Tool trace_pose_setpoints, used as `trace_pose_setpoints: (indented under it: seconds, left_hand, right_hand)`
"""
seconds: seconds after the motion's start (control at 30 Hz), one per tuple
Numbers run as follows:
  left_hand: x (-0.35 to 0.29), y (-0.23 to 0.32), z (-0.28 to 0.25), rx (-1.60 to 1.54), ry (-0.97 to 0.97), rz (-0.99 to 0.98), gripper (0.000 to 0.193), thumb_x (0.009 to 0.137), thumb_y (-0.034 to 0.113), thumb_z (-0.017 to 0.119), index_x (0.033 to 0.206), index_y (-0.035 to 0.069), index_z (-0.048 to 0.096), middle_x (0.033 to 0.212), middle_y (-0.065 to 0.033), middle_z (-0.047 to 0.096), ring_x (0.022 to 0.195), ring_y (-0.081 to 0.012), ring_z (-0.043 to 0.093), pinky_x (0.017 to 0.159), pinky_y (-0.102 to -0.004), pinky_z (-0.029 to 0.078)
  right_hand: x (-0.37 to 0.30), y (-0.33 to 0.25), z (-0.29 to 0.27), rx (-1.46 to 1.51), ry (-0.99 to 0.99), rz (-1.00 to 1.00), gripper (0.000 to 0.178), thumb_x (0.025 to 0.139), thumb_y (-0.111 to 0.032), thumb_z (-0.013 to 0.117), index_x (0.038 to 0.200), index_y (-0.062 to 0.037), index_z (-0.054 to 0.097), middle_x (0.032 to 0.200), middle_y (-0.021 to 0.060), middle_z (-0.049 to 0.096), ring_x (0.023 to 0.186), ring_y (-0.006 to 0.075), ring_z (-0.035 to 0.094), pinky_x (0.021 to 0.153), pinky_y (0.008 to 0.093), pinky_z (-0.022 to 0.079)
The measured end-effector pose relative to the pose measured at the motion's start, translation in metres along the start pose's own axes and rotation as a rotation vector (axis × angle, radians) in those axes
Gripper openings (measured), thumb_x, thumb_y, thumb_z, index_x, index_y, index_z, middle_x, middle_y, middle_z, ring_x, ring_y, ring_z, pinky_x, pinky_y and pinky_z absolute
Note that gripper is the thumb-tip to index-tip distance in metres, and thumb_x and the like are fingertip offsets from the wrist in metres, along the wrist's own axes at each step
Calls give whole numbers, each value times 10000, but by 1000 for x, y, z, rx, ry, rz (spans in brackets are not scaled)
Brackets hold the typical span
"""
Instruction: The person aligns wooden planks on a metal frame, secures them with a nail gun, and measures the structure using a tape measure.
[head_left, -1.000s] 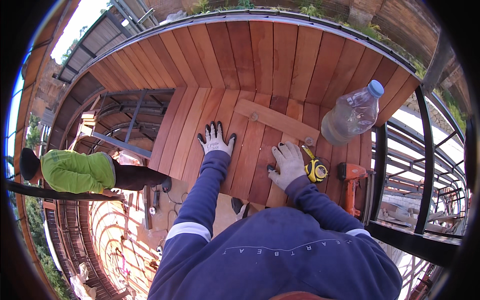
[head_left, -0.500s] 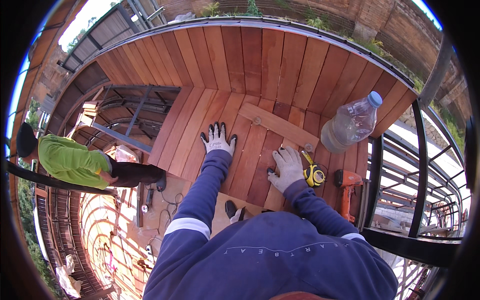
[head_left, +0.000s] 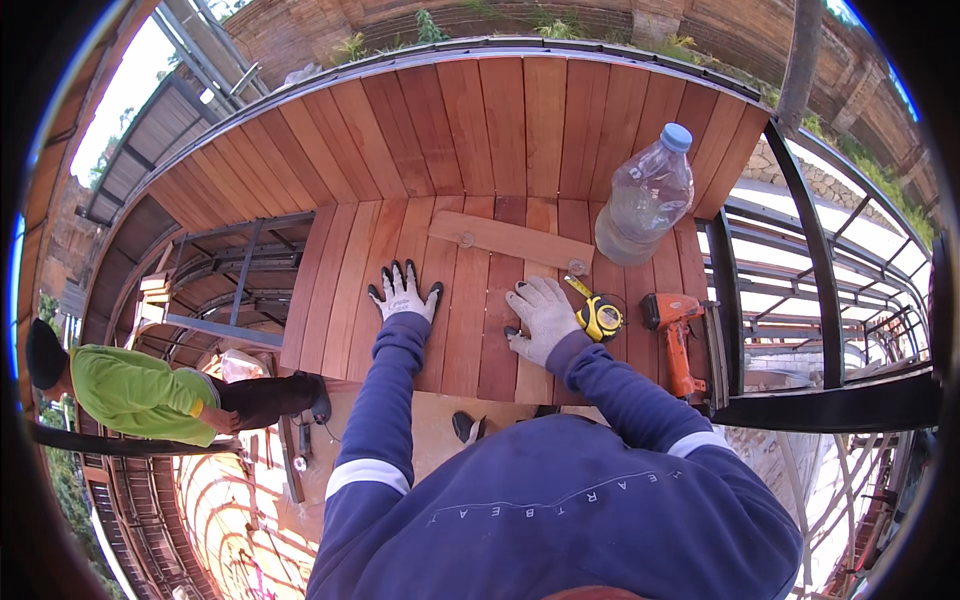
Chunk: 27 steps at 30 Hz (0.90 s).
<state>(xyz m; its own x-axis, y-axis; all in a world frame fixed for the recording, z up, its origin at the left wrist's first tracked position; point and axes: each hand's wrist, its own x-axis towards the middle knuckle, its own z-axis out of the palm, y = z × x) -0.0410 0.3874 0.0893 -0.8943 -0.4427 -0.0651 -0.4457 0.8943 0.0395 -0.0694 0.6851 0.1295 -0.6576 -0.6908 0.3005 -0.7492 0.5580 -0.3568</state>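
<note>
My left hand [head_left: 407,297], in a pale work glove with dark fingertips, lies flat with fingers spread on the reddish wooden slats [head_left: 462,345]. My right hand [head_left: 543,320], in a similar glove, rests on the slats too, its fingers extended and slightly bent, holding nothing. Just to its right sits a yellow and black tape measure [head_left: 603,319] with a short bit of blade out. Beyond both hands a loose wooden board [head_left: 515,240] lies slantwise across the slats, a small round disc near each end.
A big clear bottle [head_left: 640,205] with a blue cap stands at the far right of the slats. Nearer is an orange pistol-shaped power tool [head_left: 678,340]. A slatted backrest [head_left: 470,125] curves behind. Left, a person in a green shirt [head_left: 140,390] stands near open metal framing [head_left: 240,280].
The view has turned and shifted, so the scene sits differently in it. Both my hands stay resting on the slats. At left, the co-worker's arm has moved lower.
</note>
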Motion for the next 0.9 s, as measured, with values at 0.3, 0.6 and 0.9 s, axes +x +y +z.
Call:
trace_pose_setpoints:
  seconds: [0.3, 0.6, 0.9]
  left_hand:
    - [-49, 1, -1, -26, 24, 188, 794, 973, 591, 417, 1597, 127, 254, 1659, -154, 211, 1546, -350, 126, 1217, -601, 4]
    - [-96, -14, -3, -146, 18, 352, 770, 971, 596, 431, 1576, 138, 307, 1644, -154, 245, 1536, -347, 162, 1232, -569, 37]
    - [-63, -127, -9, -140, 15, 108, 775, 966, 628, 425, 1588, 187, 290, 1659, -137, 219, 1544, -340, 141, 1238, -544, 34]
  right_hand:
    - [2, -9, 7, 22, 66, -2, 605, 675, -213, 790, 1225, -25, 623, 1295, 189, 597, 1279, 389, 490, 1133, 520, 333]
    - [1, -4, 24, -21, 168, 65, 562, 689, -146, 766, 1220, -9, 643, 1254, 214, 625, 1252, 411, 528, 1110, 507, 377]
    - [1, -1, 31, -47, 152, 103, 515, 722, -112, 744, 1219, -10, 653, 1267, 219, 628, 1251, 411, 538, 1111, 490, 393]
